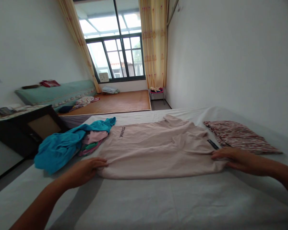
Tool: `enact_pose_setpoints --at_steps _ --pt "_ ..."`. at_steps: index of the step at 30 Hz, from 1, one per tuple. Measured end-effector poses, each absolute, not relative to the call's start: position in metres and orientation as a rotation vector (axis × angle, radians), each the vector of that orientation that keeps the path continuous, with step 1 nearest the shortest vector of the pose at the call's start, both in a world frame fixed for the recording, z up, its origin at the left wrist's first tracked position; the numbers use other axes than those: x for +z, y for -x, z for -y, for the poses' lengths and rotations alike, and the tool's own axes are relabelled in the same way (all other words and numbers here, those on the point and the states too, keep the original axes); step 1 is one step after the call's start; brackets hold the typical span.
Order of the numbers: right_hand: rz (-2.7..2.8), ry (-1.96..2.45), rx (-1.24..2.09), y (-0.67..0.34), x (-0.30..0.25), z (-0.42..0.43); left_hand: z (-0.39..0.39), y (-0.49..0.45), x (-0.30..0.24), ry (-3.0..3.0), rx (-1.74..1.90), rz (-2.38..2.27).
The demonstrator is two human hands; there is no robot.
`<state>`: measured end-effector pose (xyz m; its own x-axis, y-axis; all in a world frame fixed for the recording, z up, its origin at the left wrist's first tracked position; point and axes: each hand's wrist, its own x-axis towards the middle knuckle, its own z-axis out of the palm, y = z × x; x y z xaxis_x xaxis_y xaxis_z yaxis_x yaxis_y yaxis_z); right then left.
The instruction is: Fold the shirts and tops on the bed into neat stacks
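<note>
A pale pink T-shirt (144,150) lies spread sideways on the white bed sheet, with dark lettering near its left end and a dark label near its right end. My left hand (92,169) grips the shirt's near left corner, thumb and fingers closed on the cloth. At the near right end, my right hand (232,158) pinches the shirt close to the dark label. Creases run across the cloth toward the sleeve at the far side. Both hands rest low, almost at the sheet.
Left of the shirt lies a heap of blue cloth (60,147) with pink and green pieces. A folded striped garment (242,135) sits at the right by the wall. Beyond are a dark cabinet (21,127), another bed with a brown mat (124,100) and a stool (156,92).
</note>
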<state>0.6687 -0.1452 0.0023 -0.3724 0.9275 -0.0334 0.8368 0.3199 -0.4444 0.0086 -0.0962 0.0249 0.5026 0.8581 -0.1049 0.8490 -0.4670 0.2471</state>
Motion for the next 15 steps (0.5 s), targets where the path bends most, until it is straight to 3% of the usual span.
enact_pose_setpoints --at_steps 5,9,15 --pt "2.300 1.535 0.392 -0.612 0.016 0.109 0.073 -0.050 0.019 -2.526 0.240 -1.405" --pt "2.517 1.414 0.238 -0.574 -0.015 0.066 0.048 -0.078 -0.011 -2.693 0.148 -1.350" --pt "2.495 1.646 0.140 -0.604 -0.028 -0.017 0.001 -0.047 -0.014 -2.564 0.214 -1.628"
